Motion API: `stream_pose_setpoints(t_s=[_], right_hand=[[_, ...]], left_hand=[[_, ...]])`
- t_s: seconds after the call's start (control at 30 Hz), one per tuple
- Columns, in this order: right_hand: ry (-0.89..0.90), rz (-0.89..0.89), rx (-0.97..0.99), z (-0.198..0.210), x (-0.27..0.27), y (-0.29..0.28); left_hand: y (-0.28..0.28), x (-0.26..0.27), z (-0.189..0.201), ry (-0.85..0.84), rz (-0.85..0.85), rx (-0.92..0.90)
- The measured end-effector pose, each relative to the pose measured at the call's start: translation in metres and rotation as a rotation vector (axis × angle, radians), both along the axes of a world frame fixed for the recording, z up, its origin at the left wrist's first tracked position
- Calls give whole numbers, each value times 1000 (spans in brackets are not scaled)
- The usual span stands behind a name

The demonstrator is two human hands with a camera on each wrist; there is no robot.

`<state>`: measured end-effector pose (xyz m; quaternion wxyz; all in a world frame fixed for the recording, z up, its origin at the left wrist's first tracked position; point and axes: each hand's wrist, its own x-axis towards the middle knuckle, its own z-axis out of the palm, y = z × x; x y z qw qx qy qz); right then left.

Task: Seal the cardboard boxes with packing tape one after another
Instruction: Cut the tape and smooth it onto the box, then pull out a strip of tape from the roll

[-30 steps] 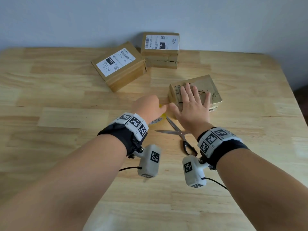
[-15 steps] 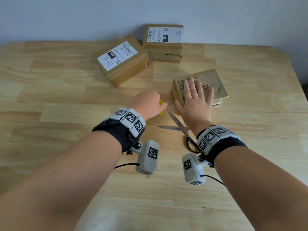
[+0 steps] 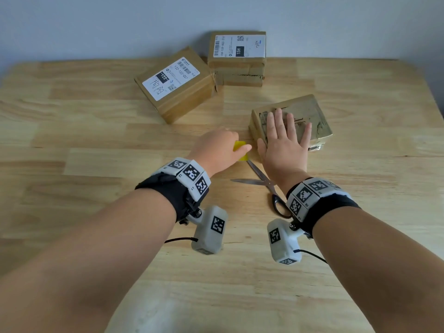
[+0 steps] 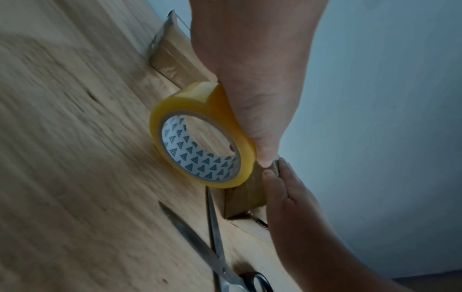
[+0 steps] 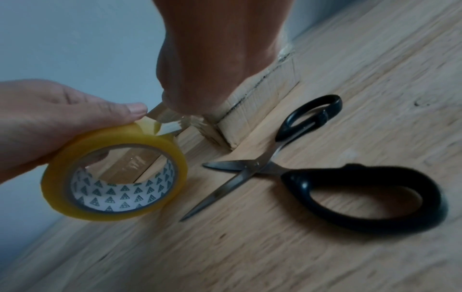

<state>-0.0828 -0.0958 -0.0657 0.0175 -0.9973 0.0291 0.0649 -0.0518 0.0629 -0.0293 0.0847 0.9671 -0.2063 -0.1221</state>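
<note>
While the right hand (image 3: 284, 145) lies flat, fingers straight, on the near box (image 3: 310, 111), the left hand (image 3: 217, 151) grips the tape roll (image 4: 200, 138) just left of it; a strip seems to reach the box's edge, mostly hidden. Scissors (image 5: 287, 166) lie beside the box.

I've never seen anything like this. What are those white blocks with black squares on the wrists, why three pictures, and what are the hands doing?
No machine here: a person wears patterned wrist bands with a small camera on each wrist, plus one on the head, so there are three views of one moment. On the wooden table lie three cardboard boxes and open scissors. The left hand grips a yellow tape roll. The right hand lies flat on the nearest box, thumb at its corner by the tape.
</note>
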Motion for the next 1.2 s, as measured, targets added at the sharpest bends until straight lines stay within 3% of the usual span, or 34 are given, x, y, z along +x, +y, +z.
stream_pose_setpoints(t_s=[0.27, 0.43, 0.6, 0.67, 0.87, 1.0, 1.2], right_hand=[[106, 63, 47, 19, 2, -11], [-106, 147, 174, 42, -29, -26], [271, 96, 170, 19, -79, -45], [345, 55, 190, 4, -90, -45], [267, 23, 250, -12, -98, -37], [151, 35, 158, -11, -99, -35], [283, 14, 137, -9, -90, -43]], left_hand=[[0, -6, 8, 16, -8, -91], [-9, -8, 14, 31, -30, -68], [-10, -10, 7, 53, -6, -64], [-9, -11, 6, 73, 24, -89], [-6, -15, 4, 136, 85, -178], [-6, -13, 5, 149, 97, -186], [-6, -12, 7, 149, 109, -206]])
